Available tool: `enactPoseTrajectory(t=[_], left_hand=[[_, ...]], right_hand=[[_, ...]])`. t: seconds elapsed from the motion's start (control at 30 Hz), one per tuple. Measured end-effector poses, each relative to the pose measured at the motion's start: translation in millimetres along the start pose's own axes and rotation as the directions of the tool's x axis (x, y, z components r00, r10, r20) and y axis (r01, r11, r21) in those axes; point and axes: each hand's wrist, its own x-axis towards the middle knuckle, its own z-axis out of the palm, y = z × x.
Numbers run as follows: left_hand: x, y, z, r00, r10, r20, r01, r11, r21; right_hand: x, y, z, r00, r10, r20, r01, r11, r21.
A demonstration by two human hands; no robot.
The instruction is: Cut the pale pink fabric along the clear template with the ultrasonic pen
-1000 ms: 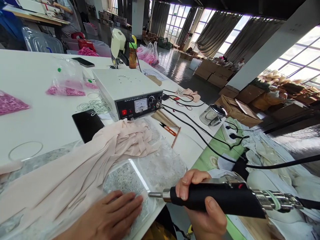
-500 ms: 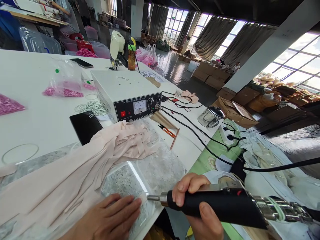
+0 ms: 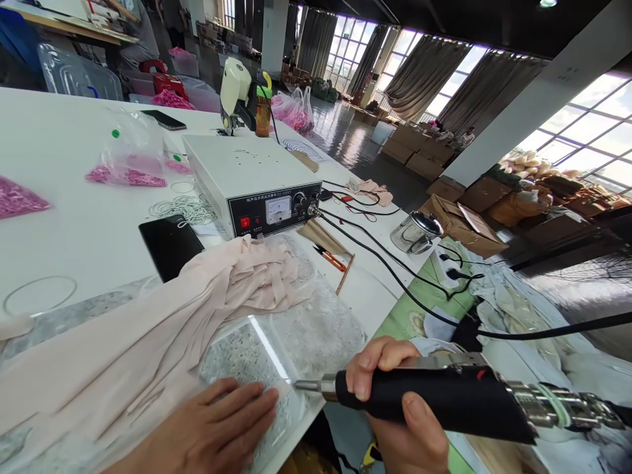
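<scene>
My right hand [image 3: 395,401] is wrapped round the black body of a handheld ultrasonic welding gun [image 3: 429,395]. Its metal tip points left and is at the end of a pale fabric strip [image 3: 285,387]; whether the two touch I cannot tell. With fingers stretched out, my left hand [image 3: 212,421] lies flat at the near edge of the grey marbled board [image 3: 326,329], pressing on the strip, most of which it hides. Beyond it, a heap of long pale pink fabric strips [image 3: 197,289] runs across the board.
Behind the fabric stands the welder's control box [image 3: 276,210], with black cables [image 3: 395,263] running right. Orange-handled thread snips [image 3: 330,258], a black phone [image 3: 170,247], a bundle of elastic cords [image 3: 182,209] and a lidded glass mug [image 3: 416,232] lie around it. White garments [image 3: 533,316] hang at the right.
The welding gun has shifted very slightly right, its tip a little away from my left fingers. My left hand stays flat in nearly the same place.
</scene>
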Motion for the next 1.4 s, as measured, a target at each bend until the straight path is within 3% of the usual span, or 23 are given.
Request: enactPoseTrajectory(t=[0.3, 0.6, 0.7, 0.93, 1.23, 1.4], left_hand=[[-2.3, 1.4, 1.2, 1.0, 0.014, 0.022, -0.016, 0.998, 0.066], [-7.5, 3.0, 3.1, 0.996, -0.022, 0.082, 0.026, 0.999, -0.047], [-8.2, 3.0, 4.6, 0.998, -0.031, 0.054, 0.035, 0.997, -0.074], [-8.8, 2.2, 8.6, 0.997, 0.013, 0.081, -0.014, 1.0, 0.02], [-0.5, 0.9, -6.3, 0.997, -0.044, 0.062, 0.051, 0.991, -0.12], [2.6, 1.6, -9.8, 0.997, -0.016, 0.073, 0.019, 0.999, -0.041]], right_hand=[[-1.4, 2.0, -0.2, 0.997, 0.011, 0.076, -0.014, 0.999, 0.03], [-2.4, 8.9, 5.3, 0.994, 0.03, 0.106, -0.038, 0.996, 0.075], [-2.5, 10.6, 6.1, 0.993, 0.024, 0.116, -0.034, 0.996, 0.086], [-2.1, 13.3, 5.5, 0.988, 0.001, 0.156, -0.008, 0.999, 0.049], [-6.0, 7.1, 1.6, 0.989, 0.007, 0.149, -0.012, 0.999, 0.031], [-9.2, 6.5, 1.9, 0.988, 0.025, 0.15, -0.027, 1.0, 0.012]])
